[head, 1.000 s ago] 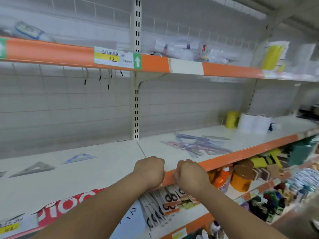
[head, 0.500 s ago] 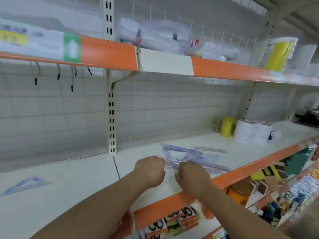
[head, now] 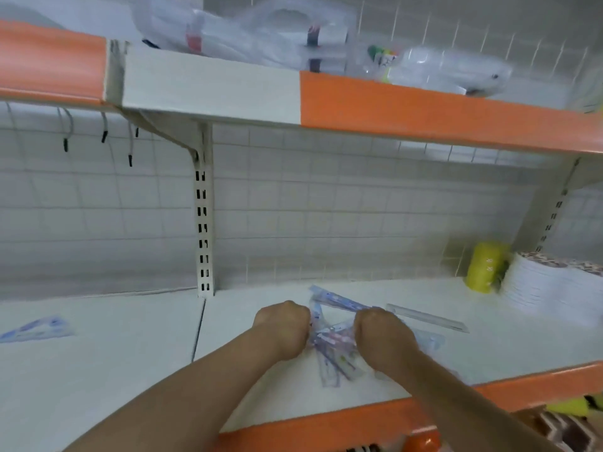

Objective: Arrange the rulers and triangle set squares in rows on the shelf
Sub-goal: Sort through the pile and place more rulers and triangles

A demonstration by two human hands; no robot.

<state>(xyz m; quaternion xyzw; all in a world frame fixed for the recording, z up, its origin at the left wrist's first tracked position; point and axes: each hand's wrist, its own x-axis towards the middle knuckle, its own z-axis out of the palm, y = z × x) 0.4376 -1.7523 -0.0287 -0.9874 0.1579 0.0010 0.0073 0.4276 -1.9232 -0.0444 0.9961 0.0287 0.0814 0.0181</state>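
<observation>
Left hand [head: 283, 331], right hand [head: 381, 334] onto rulers [head: 332, 342]

We could not see fingers of left hand [head: 283, 331] or right hand [head: 382, 335]; knuckles hid them. Ruler pile [head: 332, 342] blurred, markings unreadable.

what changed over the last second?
The left hand and right hand moved from the front edge of the shelf forward to the pile, one each side; grip hidden. The set square, lone ruler and yellow roll are unmoved.
</observation>
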